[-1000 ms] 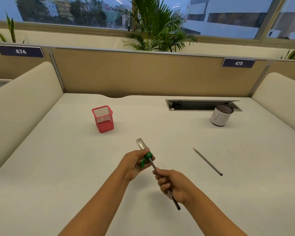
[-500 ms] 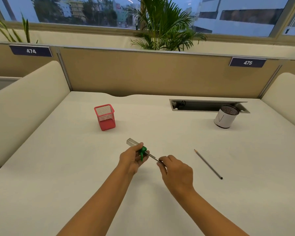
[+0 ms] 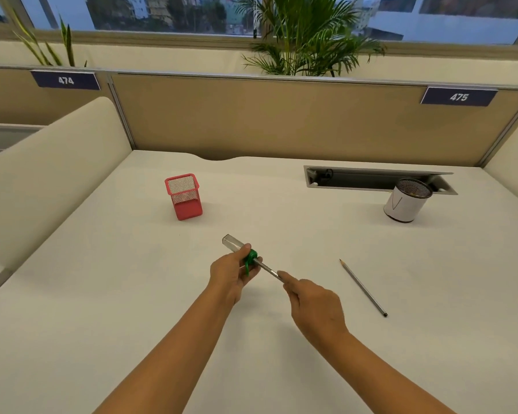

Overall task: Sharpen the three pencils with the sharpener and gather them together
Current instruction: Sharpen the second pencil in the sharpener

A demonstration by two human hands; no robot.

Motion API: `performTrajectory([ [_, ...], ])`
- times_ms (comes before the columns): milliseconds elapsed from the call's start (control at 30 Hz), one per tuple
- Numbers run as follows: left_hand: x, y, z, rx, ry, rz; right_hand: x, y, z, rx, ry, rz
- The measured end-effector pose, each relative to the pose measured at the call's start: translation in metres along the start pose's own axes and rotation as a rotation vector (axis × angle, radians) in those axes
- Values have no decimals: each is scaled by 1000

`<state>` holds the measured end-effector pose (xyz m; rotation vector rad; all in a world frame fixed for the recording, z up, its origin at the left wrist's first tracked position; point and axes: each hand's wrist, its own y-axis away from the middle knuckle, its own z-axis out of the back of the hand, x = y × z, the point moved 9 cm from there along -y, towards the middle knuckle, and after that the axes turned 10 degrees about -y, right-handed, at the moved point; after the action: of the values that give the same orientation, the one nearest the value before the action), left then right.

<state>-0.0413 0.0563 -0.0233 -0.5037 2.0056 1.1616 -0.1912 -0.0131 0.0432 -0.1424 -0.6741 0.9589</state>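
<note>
**Pencil in the sharpener, held over the middle of the desk**

I am gripping the sharpener [image 3: 245,256] in my left hand [image 3: 232,273], fingers curling round its green cap and thumb lying along the clear tube, which is pointing away toward the far left corner of the desk [image 3: 102,294]. My right hand [image 3: 314,303] is pinching a grey pencil [image 3: 269,269] whose far end is sitting inside the green cap; only a short bare stretch of it is showing between my two hands, the rest lying hidden under my fingers. Both hands are hovering above the middle of the desk, nearer the front edge than the back.

A second pencil [image 3: 363,287] is lying flat on the desk to the right of my right hand, apart from it, its sharpened tip pointing toward the back edge. I cannot see a third pencil.

A red mesh holder [image 3: 183,196] is standing toward the back left. A white-wrapped mesh cup [image 3: 406,201] is standing toward the back right, just in front of the cable slot [image 3: 371,180] along the back edge.
</note>
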Motion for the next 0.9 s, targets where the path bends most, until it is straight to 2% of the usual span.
performTrajectory([
  [33,-1,1,-2,3,-22,-17,-7,2,-7,118,-167,-173],
  [100,-2,0,-4,16,-80,-37,-17,18,-27,290,-694,-569],
  [200,-4,1,-10,89,-94,-28,-15,49,-51,448,-1400,-1196],
  [233,-4,2,-13,122,-88,-21,-8,54,-54,497,-1591,-1339],
  [300,-3,6,-18,165,-78,-6,1,59,-56,551,-1802,-1461],
  [367,-1,9,-20,166,-72,1,0,60,-56,560,-1776,-1419],
  [433,0,9,-19,130,-78,-4,-11,55,-51,533,-1529,-1263],
  [500,1,7,-14,75,-79,-14,-21,38,-38,457,-1161,-996],
  [667,3,7,-5,-4,-18,-13,-6,4,-2,225,-292,-177],
  [733,3,9,-3,-16,-4,-14,7,6,-4,197,-74,40],
  [833,1,13,-3,-19,-20,-26,9,5,-13,146,49,151],
  [900,1,12,-2,-12,-32,-24,8,6,-17,235,-60,50],
])
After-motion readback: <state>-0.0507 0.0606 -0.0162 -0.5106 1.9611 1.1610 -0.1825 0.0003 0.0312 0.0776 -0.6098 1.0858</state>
